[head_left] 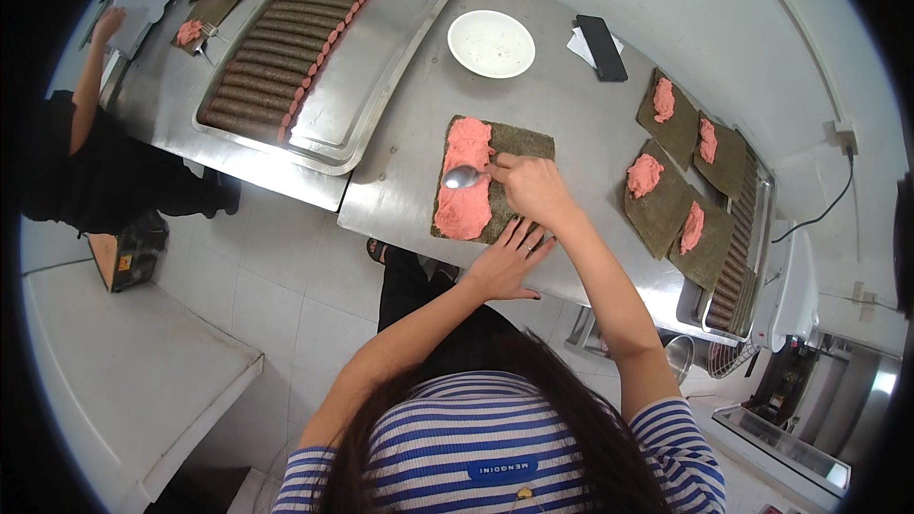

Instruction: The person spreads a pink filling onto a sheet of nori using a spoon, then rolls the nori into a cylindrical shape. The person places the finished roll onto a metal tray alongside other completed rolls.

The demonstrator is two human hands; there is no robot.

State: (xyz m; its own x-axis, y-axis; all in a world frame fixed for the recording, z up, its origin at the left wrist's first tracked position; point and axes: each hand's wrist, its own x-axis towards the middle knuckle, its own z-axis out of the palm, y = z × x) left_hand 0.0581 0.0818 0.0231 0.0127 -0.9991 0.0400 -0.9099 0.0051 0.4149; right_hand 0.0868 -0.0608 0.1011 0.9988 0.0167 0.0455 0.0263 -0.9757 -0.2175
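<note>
A dark green seaweed sheet [529,141] lies flat on the steel table in front of me. Pink paste [466,217] covers its left part in a thick band. My right hand [535,188] is closed round the handle of a metal spoon [463,177], whose bowl rests on the middle of the paste. Fingers spread, my left hand [505,265] reaches over the table's near edge, with its fingertips at the sheet's lower edge. The right hand partly covers the sheet's right side.
A large steel tray [381,100] at the left holds a row of dark rolls [276,52]. Beyond the sheet are a white bowl [491,44] and a black phone [602,48]. More seaweed sheets [666,198] with paste lie right, overlapping another tray of rolls [731,290]. Far left, a person's arm [88,86] shows.
</note>
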